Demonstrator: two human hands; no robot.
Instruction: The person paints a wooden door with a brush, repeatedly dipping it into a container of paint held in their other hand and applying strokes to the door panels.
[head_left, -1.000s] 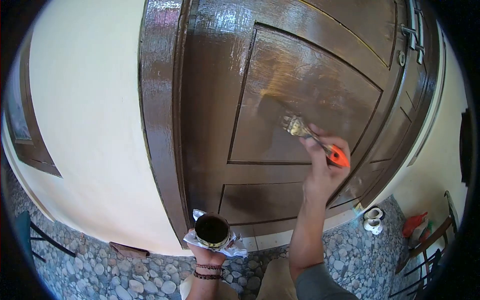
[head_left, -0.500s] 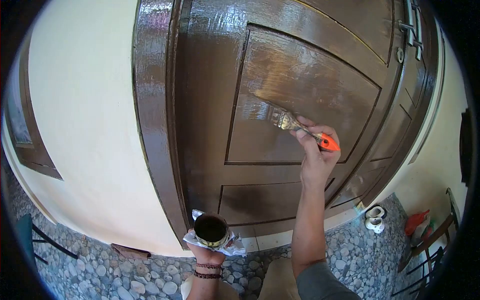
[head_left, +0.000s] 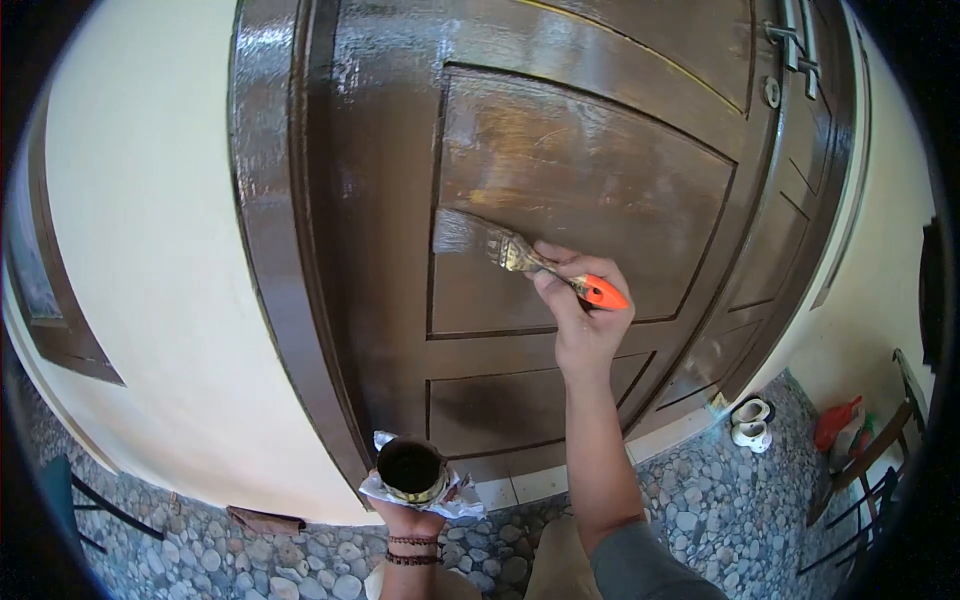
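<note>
A paintbrush [head_left: 513, 254] with an orange handle tip is pinched in my right hand [head_left: 590, 310]. Its bristles touch the left part of a recessed panel [head_left: 640, 230] on a brown door [head_left: 385, 200], beside a glossy wet-looking patch. The upper part of that panel shows lighter, yellowish streaks. Below, near the foot of the door, my left hand [head_left: 408, 520] holds up an open paint can [head_left: 411, 470] with crumpled foil around its base. The inside of the can looks dark.
A cream wall [head_left: 150, 250] runs along the left. White shoes [head_left: 751, 425], a red bag [head_left: 836, 422] and a wooden chair [head_left: 870, 455] are at the right on the pebbled floor [head_left: 690, 500]. Metal handles [head_left: 793, 45] sit at the upper right. A dark chair [head_left: 62, 500] stands lower left.
The brush and my right hand have moved left and slightly down across the panel, to its left edge. The view has shifted a little; my left hand still holds the can.
</note>
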